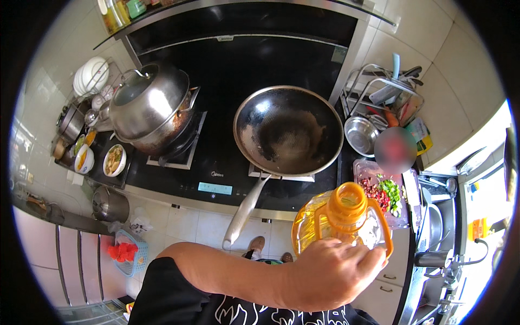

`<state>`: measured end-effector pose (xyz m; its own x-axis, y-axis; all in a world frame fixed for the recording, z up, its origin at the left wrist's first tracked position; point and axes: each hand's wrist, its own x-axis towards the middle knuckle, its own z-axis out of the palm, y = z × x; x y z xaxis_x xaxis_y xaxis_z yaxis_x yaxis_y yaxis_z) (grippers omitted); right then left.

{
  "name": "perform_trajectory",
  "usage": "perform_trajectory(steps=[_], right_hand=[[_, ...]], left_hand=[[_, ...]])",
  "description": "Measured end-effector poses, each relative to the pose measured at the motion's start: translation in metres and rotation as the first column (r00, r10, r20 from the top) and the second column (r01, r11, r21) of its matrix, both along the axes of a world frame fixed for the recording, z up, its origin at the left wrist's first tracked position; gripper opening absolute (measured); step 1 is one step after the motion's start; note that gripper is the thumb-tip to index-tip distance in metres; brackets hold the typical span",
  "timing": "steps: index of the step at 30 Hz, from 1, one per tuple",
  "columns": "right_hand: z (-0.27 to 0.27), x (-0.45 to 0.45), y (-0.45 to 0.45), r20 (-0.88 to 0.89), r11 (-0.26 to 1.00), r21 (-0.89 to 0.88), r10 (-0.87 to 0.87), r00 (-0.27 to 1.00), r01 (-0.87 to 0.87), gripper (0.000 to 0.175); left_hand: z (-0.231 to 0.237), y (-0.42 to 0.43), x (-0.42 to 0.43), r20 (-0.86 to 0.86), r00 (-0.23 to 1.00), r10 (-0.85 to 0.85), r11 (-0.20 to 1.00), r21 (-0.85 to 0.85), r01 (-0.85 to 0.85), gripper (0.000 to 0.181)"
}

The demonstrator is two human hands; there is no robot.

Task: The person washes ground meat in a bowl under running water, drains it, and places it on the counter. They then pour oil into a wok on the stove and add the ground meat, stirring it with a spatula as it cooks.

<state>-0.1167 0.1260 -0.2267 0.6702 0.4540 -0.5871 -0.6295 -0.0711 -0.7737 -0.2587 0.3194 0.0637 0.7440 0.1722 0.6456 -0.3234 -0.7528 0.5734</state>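
My left hand (339, 272) reaches across my body from the left and is closed on the orange handle of a large clear plastic jug of yellow oil (306, 221). The jug's orange neck is uncapped and points up. My right hand is out of view. Beyond the jug, a dark wok (288, 130) with a worn inner surface sits on the right burner, its metal handle (245, 215) pointing towards me. The wok holds no food that I can see. On the left burner stands a lidded steel pot (148, 105).
Chopped red and green peppers (388, 195) lie on a cutting board (361, 166) at the right, near a steel bowl (360, 136) and a knife rack (365, 81). Bowls of food (115, 160) stand left of the hob. A blue basket (140, 260) is on the floor.
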Motion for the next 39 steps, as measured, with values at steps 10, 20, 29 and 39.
perform_trajectory(steps=[10,20,29,39], right_hand=[[-0.042,0.012,-0.018,0.107,0.991,0.105,0.074,0.991,-0.085,0.052],[0.161,0.025,-0.017,0.895,0.590,-0.040,0.380,0.234,-0.806,0.054],[0.247,-0.164,0.071,0.926,-0.347,-0.294,0.128,-0.355,-0.891,0.050],[0.261,-0.421,0.115,0.809,-0.709,-0.335,0.121,-0.575,-0.621,0.048]], left_hand=[[0.017,-0.082,-0.049,-0.333,0.938,-0.093,0.935,-0.353,-0.033,0.023],[0.005,-0.139,-0.102,-0.525,0.847,-0.079,0.966,-0.249,-0.064,0.018],[-0.010,-0.137,-0.250,-0.487,0.872,0.053,0.972,-0.176,-0.158,0.014],[-0.018,-0.154,-0.479,-0.399,0.895,0.201,0.926,-0.221,-0.307,0.024]])
